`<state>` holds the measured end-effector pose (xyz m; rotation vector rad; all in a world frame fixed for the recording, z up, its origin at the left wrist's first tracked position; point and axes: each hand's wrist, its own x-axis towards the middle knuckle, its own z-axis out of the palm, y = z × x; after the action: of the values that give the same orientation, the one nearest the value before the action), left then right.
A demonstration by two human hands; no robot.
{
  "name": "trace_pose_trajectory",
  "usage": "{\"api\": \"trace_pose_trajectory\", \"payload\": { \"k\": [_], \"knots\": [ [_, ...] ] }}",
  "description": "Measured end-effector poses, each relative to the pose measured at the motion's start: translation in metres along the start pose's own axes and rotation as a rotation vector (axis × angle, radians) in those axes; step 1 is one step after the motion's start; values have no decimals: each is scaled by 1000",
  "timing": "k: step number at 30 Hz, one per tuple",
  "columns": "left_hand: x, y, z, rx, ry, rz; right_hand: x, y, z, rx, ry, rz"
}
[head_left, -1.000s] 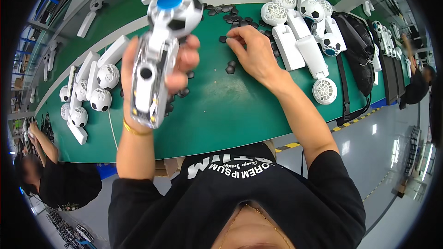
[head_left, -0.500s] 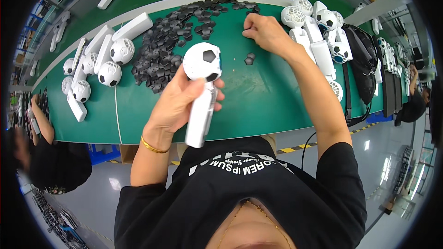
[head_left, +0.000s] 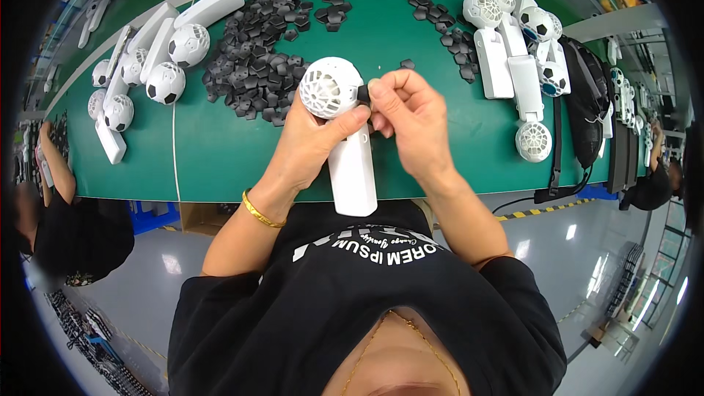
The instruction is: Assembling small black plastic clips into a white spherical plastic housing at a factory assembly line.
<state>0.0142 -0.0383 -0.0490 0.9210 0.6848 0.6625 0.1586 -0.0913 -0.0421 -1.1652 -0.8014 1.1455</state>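
My left hand point(head_left: 302, 139) is wrapped round the neck of a white handheld fan point(head_left: 353, 176) with a soccer-ball head, its handle hanging toward me. The ball's openwork grille faces up and left. Between thumb and fingers, my right hand point(head_left: 414, 121) pinches a small black pentagon piece point(head_left: 363, 93) against the right side of the ball. My fingertips partly cover the piece, so how far it sits in the ball cannot be seen. Beyond my hands lies a wide heap of similar black pentagon pieces point(head_left: 249, 66) on the green table point(head_left: 257, 169).
Several more fans point(head_left: 166, 82) lie at the left, others point(head_left: 524, 77) at the right. A trail of black pieces point(head_left: 447, 29) runs toward the right group. Past it are a black bag point(head_left: 583, 110) and strap. People point(head_left: 88, 227) sit at both sides.
My right hand has come from the far part of the table to the ball, now with a black piece. The fan has been turned from its black-patched side to the grille side.
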Motion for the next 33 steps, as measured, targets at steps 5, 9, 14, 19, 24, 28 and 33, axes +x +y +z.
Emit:
{"api": "trace_pose_trajectory", "payload": {
  "k": [5,9,14,19,24,28,33],
  "knots": [
    [0,-11,2,16,32,125,-6,10,12,99,115,-133],
    [0,-22,0,-4,60,187,-5,10,18,14,111,-171],
    [-2,-23,0,-23,65,205,-5,12,15,-99,97,-195],
    [-4,-23,1,-70,54,209,-2,13,12,-185,59,-179],
    [-3,-24,-1,-31,38,199,-2,14,14,-162,65,-219],
    [-4,-20,1,-69,44,181,0,13,13,-225,51,-291],
    [-4,-22,-2,-58,54,173,7,13,1,-387,6,-359]
  ]
}}
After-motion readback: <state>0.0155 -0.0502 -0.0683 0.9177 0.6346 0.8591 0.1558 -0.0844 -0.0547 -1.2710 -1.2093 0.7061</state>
